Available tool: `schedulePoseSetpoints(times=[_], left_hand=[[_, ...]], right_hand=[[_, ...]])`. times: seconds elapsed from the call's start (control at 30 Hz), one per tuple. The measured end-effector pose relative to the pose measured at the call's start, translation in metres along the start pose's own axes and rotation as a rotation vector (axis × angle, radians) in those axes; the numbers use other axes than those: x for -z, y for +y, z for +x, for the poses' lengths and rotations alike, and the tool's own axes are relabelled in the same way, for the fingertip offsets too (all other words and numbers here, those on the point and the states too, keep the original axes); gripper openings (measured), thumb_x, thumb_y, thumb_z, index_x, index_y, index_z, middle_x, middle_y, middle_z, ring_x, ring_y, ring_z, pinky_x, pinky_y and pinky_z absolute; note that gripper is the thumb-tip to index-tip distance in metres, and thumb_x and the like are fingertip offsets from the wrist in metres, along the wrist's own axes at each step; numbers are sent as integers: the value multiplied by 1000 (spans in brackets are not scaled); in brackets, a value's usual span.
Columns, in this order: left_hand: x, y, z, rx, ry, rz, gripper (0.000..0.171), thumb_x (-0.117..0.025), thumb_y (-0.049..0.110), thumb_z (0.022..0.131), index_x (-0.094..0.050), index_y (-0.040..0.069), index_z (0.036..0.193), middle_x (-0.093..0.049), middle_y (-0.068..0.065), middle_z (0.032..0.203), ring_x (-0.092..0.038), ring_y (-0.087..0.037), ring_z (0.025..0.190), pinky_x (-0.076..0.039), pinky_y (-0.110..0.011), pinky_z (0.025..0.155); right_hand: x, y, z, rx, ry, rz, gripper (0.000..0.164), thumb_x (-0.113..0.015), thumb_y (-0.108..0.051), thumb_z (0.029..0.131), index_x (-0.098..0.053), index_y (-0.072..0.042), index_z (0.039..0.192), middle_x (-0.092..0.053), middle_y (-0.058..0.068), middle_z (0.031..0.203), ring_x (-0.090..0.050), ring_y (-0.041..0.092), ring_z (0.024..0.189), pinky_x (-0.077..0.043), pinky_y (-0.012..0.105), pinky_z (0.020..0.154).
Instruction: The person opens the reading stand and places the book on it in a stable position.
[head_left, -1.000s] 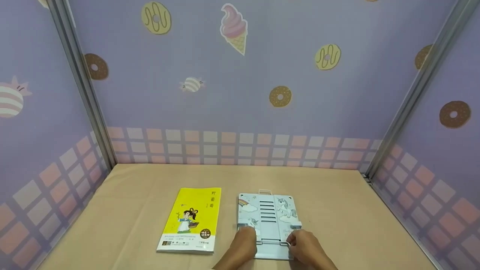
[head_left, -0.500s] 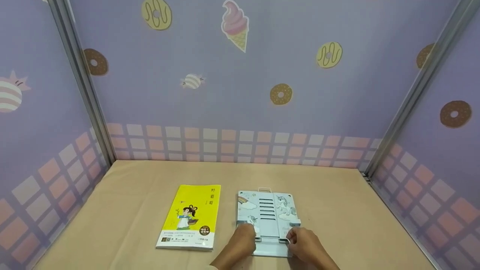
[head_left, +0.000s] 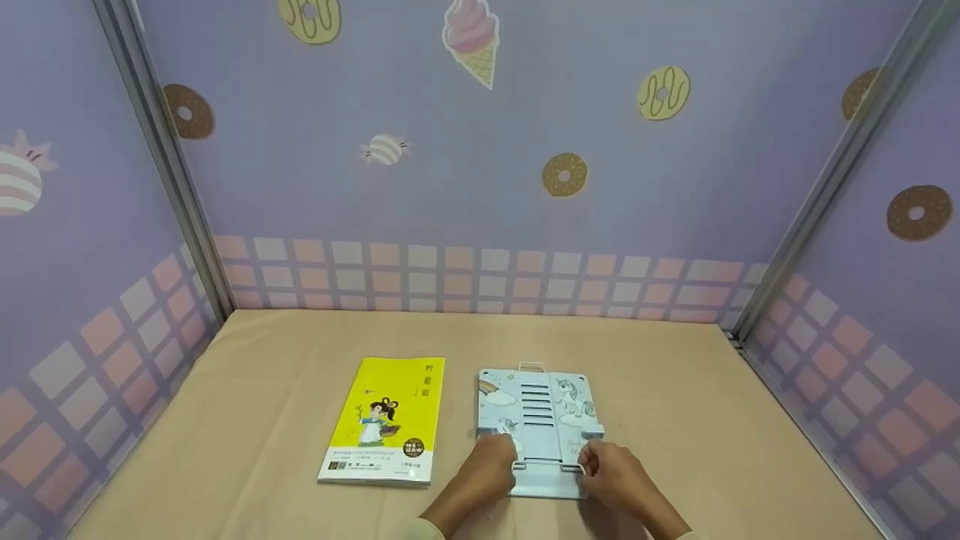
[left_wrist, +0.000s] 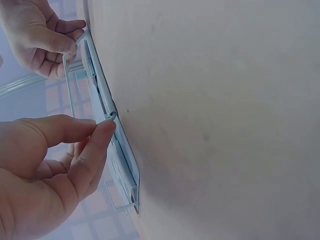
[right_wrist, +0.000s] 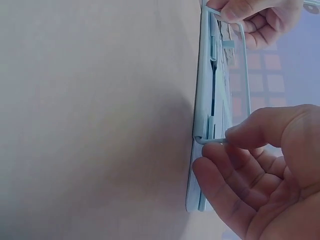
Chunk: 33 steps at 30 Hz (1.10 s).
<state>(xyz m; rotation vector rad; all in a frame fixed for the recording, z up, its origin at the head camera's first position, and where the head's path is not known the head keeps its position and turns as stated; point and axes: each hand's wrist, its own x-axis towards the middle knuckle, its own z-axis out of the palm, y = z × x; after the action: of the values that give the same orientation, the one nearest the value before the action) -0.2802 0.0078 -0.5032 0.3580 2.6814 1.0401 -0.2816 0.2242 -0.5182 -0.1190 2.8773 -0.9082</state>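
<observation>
A pale blue book stand with unicorn and rainbow prints and a slotted middle lies flat on the table. My left hand is at its near left side and my right hand at its near right. In the left wrist view, my left thumb and forefinger pinch one bent end of a thin wire frame that stands up from the stand. On the opposite end, my right thumb presses the same wire against curled fingers in the right wrist view. The hands hide part of the stand's sides.
Left of the stand lies a yellow book with a drawn figure on its cover. A tan cloth covers the table. Purple printed walls with metal corner posts enclose the back and sides.
The head view has tilted down, so the book, stand and hands appear higher in the picture. Both hands keep nearly the same place on the stand.
</observation>
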Motion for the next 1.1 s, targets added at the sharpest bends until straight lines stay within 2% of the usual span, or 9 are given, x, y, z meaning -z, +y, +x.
schedulePoseSetpoints(times=[0.27, 0.43, 0.57, 0.63, 0.73, 0.87, 1.0, 1.1], left_hand=[[-2, 0, -4, -27, 8, 17, 19, -58, -13, 76, -55, 1, 88, -49, -3, 77, -46, -17, 68, -38, -27, 54], [-2, 0, -6, 22, -29, 33, 16, -59, -11, 78, -57, 0, 89, -51, -4, 79, -47, -19, 72, -40, -29, 58], [4, -3, -7, 44, -58, 58, 18, -67, -7, 75, -62, 0, 91, -55, -3, 81, -48, -18, 74, -43, -28, 62], [10, -5, -5, 54, -54, 49, 20, -72, -1, 75, -62, 1, 92, -56, -3, 84, -49, -18, 76, -45, -29, 66], [21, -9, 0, 60, -7, 12, 22, -73, 7, 78, -62, 1, 96, -59, -5, 88, -51, -19, 81, -46, -31, 72], [35, -13, 10, 103, 68, -52, 19, -65, 9, 84, -62, 2, 102, -62, -8, 96, -54, -21, 86, -48, -32, 75], [44, -19, 21, 181, 124, -63, 22, -60, 11, 88, -61, 5, 109, -63, -8, 105, -55, -21, 90, -49, -31, 79], [48, -25, 29, 234, 161, -73, 22, -58, 11, 90, -59, 5, 110, -62, -9, 104, -56, -22, 90, -49, -30, 77]], right_hand=[[2, 4, -4, 6, -23, 35, 17, -68, 1, 72, -58, -9, 83, -56, -1, 73, -50, 13, 68, -38, 22, 53], [4, 6, -7, -11, -86, 91, 16, -68, 1, 75, -60, -7, 86, -58, 0, 77, -52, 14, 72, -41, 22, 56], [10, 8, -8, 41, -153, 134, 13, -64, -2, 79, -63, -4, 91, -61, 2, 81, -55, 14, 74, -45, 24, 57], [15, 9, -8, 60, -157, 177, 13, -61, -2, 81, -63, -1, 94, -63, 4, 83, -59, 15, 73, -49, 27, 58], [21, 8, -3, 31, -105, 246, 14, -57, -3, 85, -63, 0, 98, -63, 7, 83, -63, 17, 70, -54, 32, 61], [26, 7, 7, -50, -2, 285, 15, -55, -4, 87, -64, -1, 98, -64, 10, 85, -63, 18, 72, -54, 34, 63], [29, 9, 19, -101, 62, 294, 15, -53, -6, 90, -63, -1, 101, -65, 12, 92, -62, 20, 78, -53, 34, 65], [32, 11, 29, -130, 100, 303, 19, -52, -8, 91, -62, 0, 104, -64, 13, 96, -62, 23, 83, -54, 34, 69]])
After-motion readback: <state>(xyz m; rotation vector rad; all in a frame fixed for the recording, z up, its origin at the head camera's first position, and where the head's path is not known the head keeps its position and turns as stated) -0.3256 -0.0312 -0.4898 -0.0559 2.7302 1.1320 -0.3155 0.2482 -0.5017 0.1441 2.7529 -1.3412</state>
